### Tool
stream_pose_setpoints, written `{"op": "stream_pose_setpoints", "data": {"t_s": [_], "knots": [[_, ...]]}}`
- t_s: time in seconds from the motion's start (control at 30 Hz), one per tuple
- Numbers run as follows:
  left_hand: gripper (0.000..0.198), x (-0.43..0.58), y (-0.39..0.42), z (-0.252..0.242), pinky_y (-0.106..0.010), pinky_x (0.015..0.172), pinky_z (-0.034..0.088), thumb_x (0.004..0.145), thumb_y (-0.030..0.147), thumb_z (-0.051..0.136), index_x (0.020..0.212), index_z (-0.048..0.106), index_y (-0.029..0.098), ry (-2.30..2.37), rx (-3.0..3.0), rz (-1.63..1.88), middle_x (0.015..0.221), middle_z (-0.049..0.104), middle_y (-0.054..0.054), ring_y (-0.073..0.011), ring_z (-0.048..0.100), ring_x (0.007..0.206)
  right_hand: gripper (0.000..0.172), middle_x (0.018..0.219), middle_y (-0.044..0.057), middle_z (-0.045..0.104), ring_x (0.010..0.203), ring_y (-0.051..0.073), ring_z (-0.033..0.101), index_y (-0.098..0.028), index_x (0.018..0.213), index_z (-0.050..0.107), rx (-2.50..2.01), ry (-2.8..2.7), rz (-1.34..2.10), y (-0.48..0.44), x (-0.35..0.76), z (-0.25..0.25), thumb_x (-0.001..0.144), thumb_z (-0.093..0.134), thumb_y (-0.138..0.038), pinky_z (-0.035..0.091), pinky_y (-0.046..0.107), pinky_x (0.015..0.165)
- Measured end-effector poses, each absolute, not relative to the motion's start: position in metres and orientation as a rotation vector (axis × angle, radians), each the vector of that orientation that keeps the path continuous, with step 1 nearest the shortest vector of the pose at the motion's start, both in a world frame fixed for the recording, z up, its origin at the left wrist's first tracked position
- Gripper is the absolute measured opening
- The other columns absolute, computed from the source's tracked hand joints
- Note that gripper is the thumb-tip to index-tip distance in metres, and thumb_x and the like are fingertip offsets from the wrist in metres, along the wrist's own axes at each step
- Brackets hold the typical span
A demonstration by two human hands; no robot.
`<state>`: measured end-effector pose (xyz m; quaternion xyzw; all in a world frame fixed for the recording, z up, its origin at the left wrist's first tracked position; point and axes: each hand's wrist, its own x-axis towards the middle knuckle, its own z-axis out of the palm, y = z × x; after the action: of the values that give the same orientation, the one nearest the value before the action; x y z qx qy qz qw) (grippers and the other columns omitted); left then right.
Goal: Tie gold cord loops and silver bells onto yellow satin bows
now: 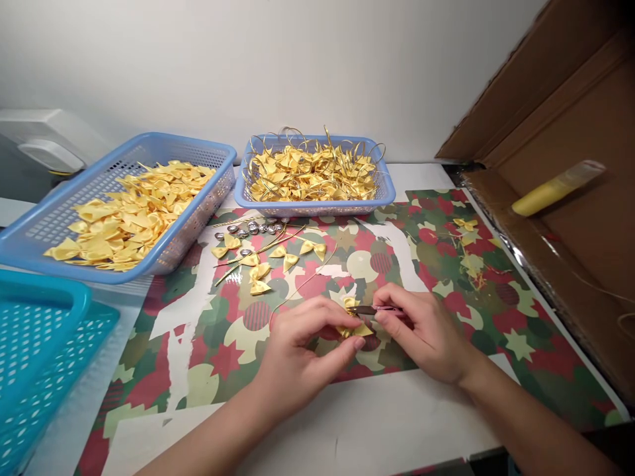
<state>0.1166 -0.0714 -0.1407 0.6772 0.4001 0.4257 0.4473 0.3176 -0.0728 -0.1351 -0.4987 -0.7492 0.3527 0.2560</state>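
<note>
"Near the front edge, mid-worktop: what's held?"

"Your left hand [297, 347] and right hand [426, 334] meet over the patterned mat [446, 277], with a yellow bow [354, 327] between them. Your left thumb and fingers are pinched together on the bow's lower side."

"And the right?"

"Your right fingers are closed around a thin tool [370, 309], whose tip lies on the bow's middle. You cannot tell from this angle whether the tip grips it."

"What lies beyond?"

"Toward the back of the mat, loose bows [258, 271] and gold loops [282, 238] lie scattered, with silver beads [253, 228] just behind them. At the back edge a blue basket [317, 206] holds bows with loops attached. To your left a larger basket [59, 211] is heaped with plain bows, and a teal basket [44, 344] sits at the front left corner."

"On the right?"

"A cardboard box [560, 112] stands along the right edge, with a yellow tube [555, 188] lying against it, well apart from your hands."
</note>
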Motion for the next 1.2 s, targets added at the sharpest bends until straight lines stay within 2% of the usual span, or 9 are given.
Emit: {"op": "stream_pose_setpoints", "data": {"t_s": [0.37, 0.53, 0.63, 0.77, 0.93, 1.2], "knots": [[0.01, 0.115, -0.072, -0.144, -0.02, 0.059, 0.051, 0.078, 0.01, 0.066, 0.081, 0.071, 0.018, 0.955, 1.628, 1.053, 0.075, 0.07, -0.004, -0.0127, 0.063, 0.07, 0.018, 0.056, -0.006, 0.047, 0.049, 0.009, 0.041, -0.021, 0.079, 0.046, -1.375, -2.0, 0.992, -0.075, 0.318, -0.137, 0.095, 0.043, -0.03, 0.029, 0.022, 0.049], [0.011, 0.112, -0.072, -0.147, -0.019, 0.055, 0.049, 0.087, 0.02, 0.058, 0.088, 0.069, 0.019, 0.963, 1.248, 0.912, 0.078, 0.065, -0.003, -0.0109, 0.063, 0.065, 0.014, 0.056, -0.007, 0.042, 0.048, 0.009, 0.038, -0.022, 0.088, 0.049, -1.38, -1.861, 0.911, -0.069, 0.33, -0.139, 0.096, 0.041, -0.031, 0.031, 0.022, 0.047], [0.008, 0.112, -0.072, -0.148, -0.021, 0.058, 0.051, 0.087, 0.023, 0.059, 0.095, 0.058, 0.021, 0.911, 0.956, 0.889, 0.076, 0.061, 0.001, -0.0101, 0.063, 0.063, 0.008, 0.063, -0.005, 0.05, 0.053, 0.01, 0.045, -0.022, 0.088, 0.05, -1.307, -1.889, 0.76, -0.065, 0.336, -0.14, 0.091, 0.045, -0.027, 0.037, 0.021, 0.05], [0.024, 0.113, -0.071, -0.149, -0.02, 0.058, 0.05, 0.085, 0.019, 0.063, 0.091, 0.041, 0.025, 0.851, 0.8, 0.908, 0.074, 0.06, 0.006, -0.0081, 0.06, 0.059, 0.005, 0.066, -0.003, 0.058, 0.055, 0.01, 0.052, -0.02, 0.086, 0.053, -1.151, -2.068, 0.575, -0.065, 0.334, -0.14, 0.084, 0.053, -0.026, 0.041, 0.022, 0.05], [0.015, 0.116, -0.072, -0.145, -0.015, 0.057, 0.045, 0.085, 0.017, 0.062, 0.079, 0.048, 0.018, 0.953, 0.91, 0.915, 0.074, 0.056, 0.004, -0.005, 0.055, 0.063, 0.011, 0.065, -0.001, 0.066, 0.048, 0.01, 0.055, -0.019, 0.088, 0.057, -1.01, -2.151, 0.335, -0.069, 0.326, -0.142, 0.084, 0.062, -0.028, 0.042, 0.022, 0.047], [0.016, 0.117, -0.075, -0.14, -0.016, 0.055, 0.047, 0.082, 0.017, 0.064, 0.079, 0.049, 0.018, 1.005, 0.954, 0.924, 0.076, 0.061, 0.002, -0.0062, 0.058, 0.062, 0.014, 0.06, 0.0, 0.068, 0.049, 0.013, 0.061, -0.02, 0.089, 0.058, -1.02, -2.153, 0.114, -0.07, 0.326, -0.143, 0.081, 0.069, -0.024, 0.045, 0.025, 0.048]]}}
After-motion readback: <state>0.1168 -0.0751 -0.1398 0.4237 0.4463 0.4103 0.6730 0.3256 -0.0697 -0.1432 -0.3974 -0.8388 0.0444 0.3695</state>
